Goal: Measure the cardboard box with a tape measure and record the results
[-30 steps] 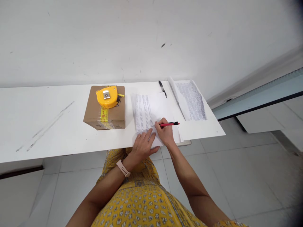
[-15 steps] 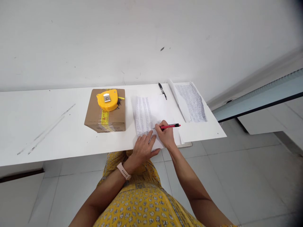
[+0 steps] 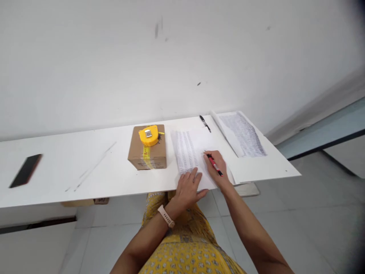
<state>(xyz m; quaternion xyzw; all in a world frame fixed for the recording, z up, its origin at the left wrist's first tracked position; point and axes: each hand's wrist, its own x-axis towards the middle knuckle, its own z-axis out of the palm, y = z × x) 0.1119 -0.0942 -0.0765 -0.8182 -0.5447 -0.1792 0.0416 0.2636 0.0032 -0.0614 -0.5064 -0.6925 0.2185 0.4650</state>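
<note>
At two o'clock from the left hand (image 3: 188,187), which lies spread on the written sheets (image 3: 188,148) grasping nothing, the right hand (image 3: 216,173) grips a red pen (image 3: 212,163) over the same paper. The pen is probably light, rigid and smooth, best pinched near its tip; the sheets, likely limp and easily creased, are best pressed flat near their six-o'clock edge.

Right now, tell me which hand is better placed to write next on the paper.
Probably the right hand: it grips the red pen over the paper, while the left hand rests on its near part, holding no pen.
</note>
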